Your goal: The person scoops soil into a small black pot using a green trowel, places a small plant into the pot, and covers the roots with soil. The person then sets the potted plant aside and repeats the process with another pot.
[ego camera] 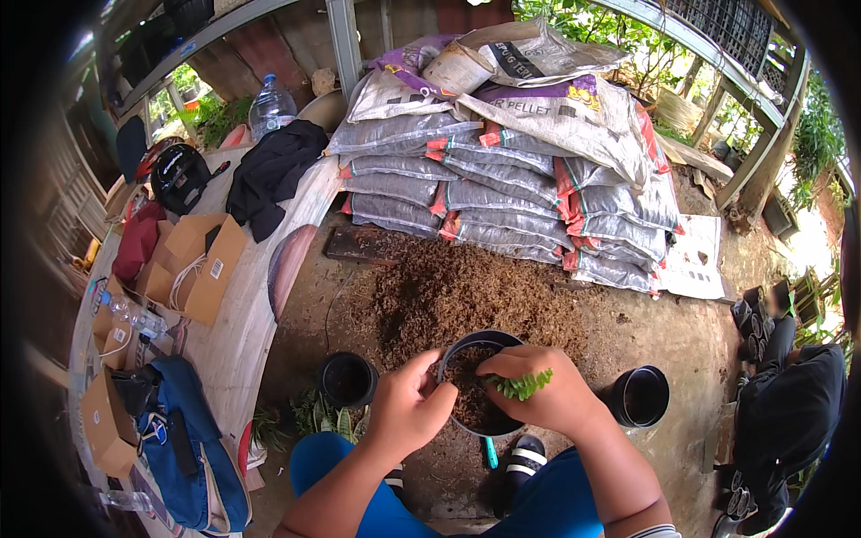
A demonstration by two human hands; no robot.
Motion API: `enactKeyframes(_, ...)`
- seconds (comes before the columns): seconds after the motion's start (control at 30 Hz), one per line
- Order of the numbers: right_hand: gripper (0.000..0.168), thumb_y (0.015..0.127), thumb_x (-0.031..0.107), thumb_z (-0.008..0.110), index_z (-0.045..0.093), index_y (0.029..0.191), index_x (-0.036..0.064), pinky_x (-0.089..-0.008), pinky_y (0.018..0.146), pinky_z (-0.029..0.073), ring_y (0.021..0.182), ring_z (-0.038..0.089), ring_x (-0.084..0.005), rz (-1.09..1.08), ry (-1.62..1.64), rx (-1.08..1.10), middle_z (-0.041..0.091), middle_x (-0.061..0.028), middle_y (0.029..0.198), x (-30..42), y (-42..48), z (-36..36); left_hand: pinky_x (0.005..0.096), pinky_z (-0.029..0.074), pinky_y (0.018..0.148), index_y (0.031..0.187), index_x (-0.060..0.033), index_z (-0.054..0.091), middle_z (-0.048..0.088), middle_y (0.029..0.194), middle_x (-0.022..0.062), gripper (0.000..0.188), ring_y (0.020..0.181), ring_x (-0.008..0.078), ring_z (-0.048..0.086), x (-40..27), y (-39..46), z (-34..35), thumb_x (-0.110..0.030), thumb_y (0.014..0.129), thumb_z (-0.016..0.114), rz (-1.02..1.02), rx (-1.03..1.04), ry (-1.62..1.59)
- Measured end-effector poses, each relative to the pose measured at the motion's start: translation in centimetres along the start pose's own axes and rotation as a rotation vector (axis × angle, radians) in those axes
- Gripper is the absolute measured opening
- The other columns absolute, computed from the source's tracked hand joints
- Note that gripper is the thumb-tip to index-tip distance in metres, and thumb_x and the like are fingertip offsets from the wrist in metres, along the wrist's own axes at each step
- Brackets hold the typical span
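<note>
My left hand (409, 407) grips the left rim of a black plastic plant pot (501, 336), its thumb over the edge. Loose brown growing mix (467, 397) partly fills the pot. My right hand (555, 383) reaches over the right rim and holds a small green seedling with paired leaflets (528, 385) at the mix. Its fingertips and the plant's base are partly hidden. Just below the pot, the teal handle of a tool (492, 452) shows on the floor; the rest of it is hidden.
A heap of brown growing mix (484, 282) lies beyond the pot, before stacked grey sacks (504, 188). Black pots stand left (347, 380) and right (639, 397). Leafy plants (323, 413) sit low at left. A table (259, 302) holds cardboard boxes (208, 269). A person (787, 410) crouches at right.
</note>
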State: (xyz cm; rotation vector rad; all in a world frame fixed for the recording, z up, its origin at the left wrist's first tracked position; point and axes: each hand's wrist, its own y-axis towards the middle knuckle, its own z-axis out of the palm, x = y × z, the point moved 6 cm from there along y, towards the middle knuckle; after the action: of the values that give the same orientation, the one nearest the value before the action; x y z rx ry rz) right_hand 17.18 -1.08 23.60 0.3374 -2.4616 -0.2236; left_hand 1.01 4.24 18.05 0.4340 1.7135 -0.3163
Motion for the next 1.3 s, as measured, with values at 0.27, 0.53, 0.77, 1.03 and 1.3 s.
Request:
enactKeyframes(0.27,0.023,0.07,0.008,0.069,0.066,0.093,0.008,-0.0416,0.063,0.054,0.075,0.066,-0.0308,-0.048,-0.055,-0.013,0.065,-0.009,0.078,0.1,0.2,0.5,0.0235,0.043,0.05,0.121,0.0052,0.06,0.066,0.067,0.0055,0.04,0.059,0.0013,0.054,0.8,0.1,0.2,-0.007,0.082,0.06,0.001,-0.003,-0.025)
enactKeyframes(0.53,0.025,0.07,0.012,0.072,0.067,0.094,0.007,-0.0416,0.063,0.054,0.075,0.067,-0.0311,0.003,-0.09,-0.043,0.067,-0.0098,0.08,0.1,0.1,0.3,0.0245,0.042,0.05,0.12,0.0056,0.06,0.065,0.066,0.0071,0.041,0.058,0.002,0.054,0.5,0.2,0.1,-0.009,0.082,0.06,-0.01,0.018,0.008)
enactKeyframes(0.77,0.043,0.069,0.022,0.081,0.069,0.107,0.006,-0.0381,0.064,0.055,0.072,0.067,-0.03,0.06,-0.022,-0.082,0.07,-0.0139,0.093,-1.9,-0.1,-1.3,0.0288,0.043,0.049,0.117,0.0049,0.061,0.063,0.063,0.0101,0.039,0.053,0.0088,0.057,0.7,0.7,-0.8,-0.012,0.082,0.061,0.036,-0.07,0.181)
enactKeyframes(1.03,0.056,0.067,0.032,0.088,0.068,0.109,0.001,-0.0298,0.057,0.05,0.059,0.059,-0.0158,0.246,0.203,-0.122,0.071,-0.0098,0.09,-5.4,-0.3,-3.4,0.0297,0.043,0.049,0.117,0.0019,0.062,0.061,0.06,0.0064,0.036,0.05,0.0115,0.057,0.6,0.4,-4.1,-0.01,0.083,0.057,-0.001,-0.197,0.22)
enactKeyframes(1.3,0.035,0.081,0.026,0.078,0.069,0.104,0.002,-0.0294,0.056,0.047,0.06,0.054,-0.0116,0.323,0.097,-0.142,0.069,-0.0058,0.086,-8.0,-1.3,-3.2,0.0357,0.05,0.059,0.132,0.0058,0.052,0.065,0.065,0.0092,0.053,0.059,0.021,0.065,5.7,0.0,-3.8,-0.02,0.086,0.057,-0.147,-0.174,0.349)
